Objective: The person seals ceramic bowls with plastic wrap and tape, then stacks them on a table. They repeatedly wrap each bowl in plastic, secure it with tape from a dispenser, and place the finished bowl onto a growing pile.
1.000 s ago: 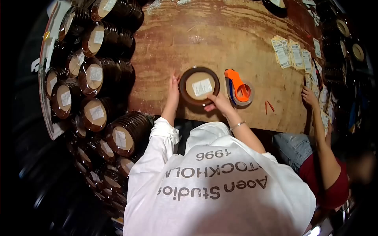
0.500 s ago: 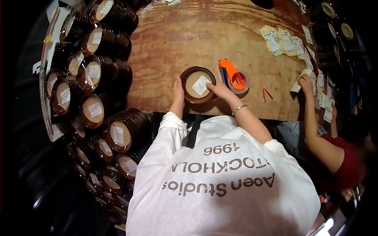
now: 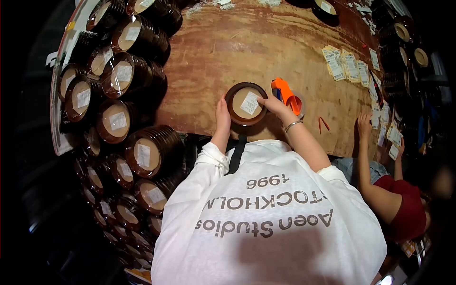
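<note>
Between my hands is a round brown glazed dish, its pale flat base facing up. On that base lies a white printed label. My right hand grips the dish's right rim, its thumb resting on the label's edge and its fingers lower at the side. My left hand is closed along the left rim, steadying the dish over the near part of the table. Just right of my right hand sits an orange tape dispenser with a roll of tape.
The wooden table carries printed label sheets and small orange strips. Wrapped stacks of brown dishes crowd the left. Another dish lies at the far edge. A co-worker's hand rests at the right.
The view has shifted, showing more of the table's far side. Both my hands keep hold of the dish, thumb still on the label. The co-worker's hand no longer holds the white paper piece.
</note>
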Available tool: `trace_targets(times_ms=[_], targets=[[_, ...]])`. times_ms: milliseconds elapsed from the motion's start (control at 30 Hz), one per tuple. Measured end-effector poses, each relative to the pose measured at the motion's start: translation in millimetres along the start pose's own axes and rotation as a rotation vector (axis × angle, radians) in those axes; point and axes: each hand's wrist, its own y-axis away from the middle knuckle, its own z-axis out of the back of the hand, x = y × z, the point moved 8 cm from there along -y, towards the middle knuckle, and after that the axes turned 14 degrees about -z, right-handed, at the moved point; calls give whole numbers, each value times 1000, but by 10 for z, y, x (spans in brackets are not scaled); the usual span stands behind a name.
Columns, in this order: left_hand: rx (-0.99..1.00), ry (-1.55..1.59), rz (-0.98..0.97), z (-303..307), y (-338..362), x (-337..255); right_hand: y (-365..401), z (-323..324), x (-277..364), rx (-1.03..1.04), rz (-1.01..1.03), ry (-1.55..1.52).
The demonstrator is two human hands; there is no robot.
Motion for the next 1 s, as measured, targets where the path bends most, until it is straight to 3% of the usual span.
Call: trace_targets(times_ms=[100,167,200,267,367,500,567,667,800,867,1000], targets=[[94,-60,48,-38,-148,103,191,-58,46,50,-117,-19],[75,-27,64,-17,-195,187,183,55,83,-167,-23,-39],[54,7,81,-22,-215,223,111,41,85,-170,-25,-37],[36,110,125,-29,-188,266,90,87,251,-313,316,-83],[-4,275,181,-72,-136,204,-17,97,279,-339,385,-101],[-76,361,247,-81,52,97,-125,27,218,-212,333,-70],[-99,421,251,-20,36,452,-98,29,257,-198,365,-84],[-125,526,290,-36,110,504,-131,-2,253,-75,320,-162],[-75,582,364,-146,165,329,-216,-11,185,-58,318,-189],[-75,611,388,-171,163,252,-248,-32,149,5,220,-299],[-78,657,441,-173,182,230,-286,-5,105,-57,193,-244]])
